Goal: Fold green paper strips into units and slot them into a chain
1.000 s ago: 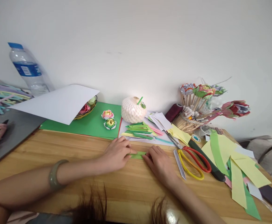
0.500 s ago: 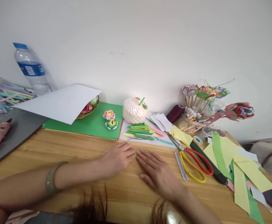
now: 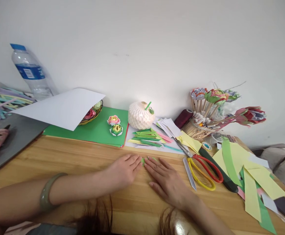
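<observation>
A small piece of green paper (image 3: 142, 161) lies on the wooden table, mostly hidden under the fingertips of both hands. From the left, my left hand (image 3: 126, 170) rests on it, fingers together and laid down over its left part. My right hand (image 3: 166, 180) lies flat and palm down, its stretched fingers on the paper's right part and its thumb a little apart. Just beyond the hands is a pile of folded green paper strips (image 3: 146, 137) on white paper. Scissors with red and yellow handles (image 3: 203, 171) lie right of my right hand.
Two folded paper flowers (image 3: 115, 125) sit on green sheets (image 3: 103, 137). Behind stands a white textured pot (image 3: 141, 116). At right are yellow paper pieces (image 3: 252, 195), a basket of paper flowers (image 3: 198, 127) and a dark thread spool (image 3: 183, 119). A water bottle (image 3: 30, 71) stands left.
My fingertips have drawn slightly apart, so more of the green paper shows between them. My left forearm has shifted a little to the left and down.
</observation>
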